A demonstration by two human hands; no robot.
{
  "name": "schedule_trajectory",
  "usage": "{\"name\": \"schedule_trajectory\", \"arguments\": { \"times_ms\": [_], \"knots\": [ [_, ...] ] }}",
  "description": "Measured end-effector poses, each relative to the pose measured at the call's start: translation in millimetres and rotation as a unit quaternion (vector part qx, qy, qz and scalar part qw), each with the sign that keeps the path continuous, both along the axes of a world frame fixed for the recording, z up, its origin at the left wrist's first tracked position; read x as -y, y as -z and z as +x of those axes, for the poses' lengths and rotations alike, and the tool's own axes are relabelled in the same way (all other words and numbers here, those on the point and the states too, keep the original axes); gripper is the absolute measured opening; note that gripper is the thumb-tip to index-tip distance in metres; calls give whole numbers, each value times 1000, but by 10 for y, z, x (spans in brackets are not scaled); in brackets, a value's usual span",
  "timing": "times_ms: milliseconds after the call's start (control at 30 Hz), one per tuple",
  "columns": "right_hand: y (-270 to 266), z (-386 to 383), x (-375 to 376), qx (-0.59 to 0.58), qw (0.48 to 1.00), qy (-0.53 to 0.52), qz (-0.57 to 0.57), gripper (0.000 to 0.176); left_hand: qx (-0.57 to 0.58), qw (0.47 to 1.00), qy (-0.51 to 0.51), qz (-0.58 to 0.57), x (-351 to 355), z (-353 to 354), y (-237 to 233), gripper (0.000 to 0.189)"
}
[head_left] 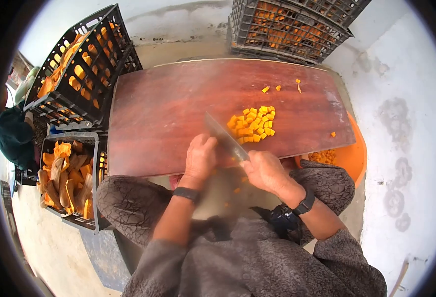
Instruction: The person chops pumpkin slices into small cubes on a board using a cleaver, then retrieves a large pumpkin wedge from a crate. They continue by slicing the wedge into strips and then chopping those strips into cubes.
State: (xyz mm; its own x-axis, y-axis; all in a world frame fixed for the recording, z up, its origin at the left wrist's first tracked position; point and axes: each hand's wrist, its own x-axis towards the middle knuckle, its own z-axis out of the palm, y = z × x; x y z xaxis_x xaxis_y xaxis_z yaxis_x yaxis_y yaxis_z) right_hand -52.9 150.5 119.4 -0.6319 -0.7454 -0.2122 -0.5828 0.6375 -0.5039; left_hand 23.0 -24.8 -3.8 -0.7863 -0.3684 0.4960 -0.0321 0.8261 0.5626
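Note:
My right hand (267, 171) is wrapped round the handle of a kitchen knife (224, 133). Its broad blade points away and to the left, just above the reddish wooden board (153, 114). Close to the left of the blade is my left hand (200, 156), fingers curled in; whatever they may hold is hidden. A heap of diced orange pumpkin (255, 123) lies on the board just right of the blade. A few small orange bits show blurred below the board's near edge.
An orange tub (359, 148) with diced pieces sits under the board's right end. Black crates (99, 64) of orange pieces stand at left, and a lower crate (96, 188) holds chunks with rind. More filled crates (297, 29) stand behind. Another person (15, 136) is at far left.

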Motion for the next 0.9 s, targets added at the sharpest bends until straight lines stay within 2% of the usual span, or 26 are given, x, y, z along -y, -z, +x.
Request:
{"name": "schedule_trajectory", "arguments": {
  "times_ms": [233,300,433,633,733,800,900],
  "knots": [
    [26,-62,67,-8,998,-21,56,17,-43,999,0,10,-2,-23,1,11],
    [-7,-84,119,6,995,-57,78,17,-8,999,10,41,13,-17,22,16],
    [-18,-102,308,27,990,-48,131,16,7,1000,2,26,3,-6,19,18],
    [347,-115,421,5,997,-9,71,17,-8,999,9,44,19,-10,64,18],
    [463,-231,392,38,998,41,28,21,-31,999,6,33,3,-23,46,11],
    [421,-277,328,151,980,122,-41,26,-32,998,9,48,-2,-22,17,13],
    [321,-377,229,151,979,120,-62,25,-38,998,13,42,-2,-32,1,16]
  ]
}}
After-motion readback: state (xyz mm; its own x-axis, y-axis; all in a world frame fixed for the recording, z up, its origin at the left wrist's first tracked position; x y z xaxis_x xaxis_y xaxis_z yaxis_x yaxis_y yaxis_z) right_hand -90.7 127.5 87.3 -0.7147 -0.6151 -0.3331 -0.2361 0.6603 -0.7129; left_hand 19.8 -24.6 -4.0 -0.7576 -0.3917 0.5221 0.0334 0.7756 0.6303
